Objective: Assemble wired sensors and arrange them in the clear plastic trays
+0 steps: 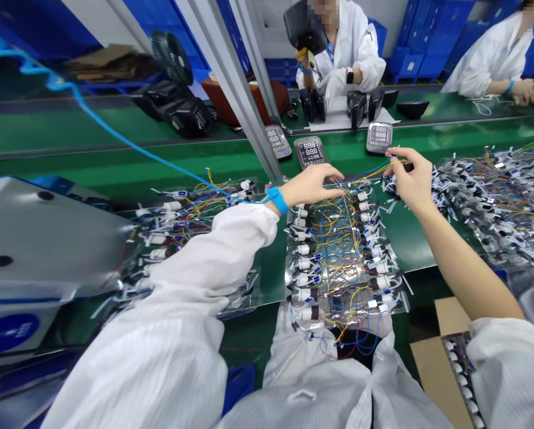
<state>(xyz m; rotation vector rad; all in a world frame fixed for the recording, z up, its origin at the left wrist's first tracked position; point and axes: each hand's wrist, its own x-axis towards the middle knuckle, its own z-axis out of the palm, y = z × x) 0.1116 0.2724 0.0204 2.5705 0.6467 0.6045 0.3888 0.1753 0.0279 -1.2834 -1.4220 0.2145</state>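
My right hand (412, 176) is closed in a pinch on thin yellow and blue wires (370, 171). These wires stretch left toward my left hand (318, 183), whose thumb and fingers are apart beside the wire ends. A blue band with a coiled blue cord (159, 159) circles my left wrist. Below both hands lies a clear plastic sheet (344, 262) bearing two rows of small white-and-black cylindrical parts (309, 249) with tangled coloured wires. Just under my right hand is a heap of small black parts with white ties (440, 193).
Grey-framed display units (310, 152) stand along the bench's back edge. More wired parts (508, 202) spread at right and left. A metal post (231, 77) rises ahead; a grey machine (47, 238) stands left. A carton (436, 369) sits below right. Two co-workers (338, 53) work across the bench.
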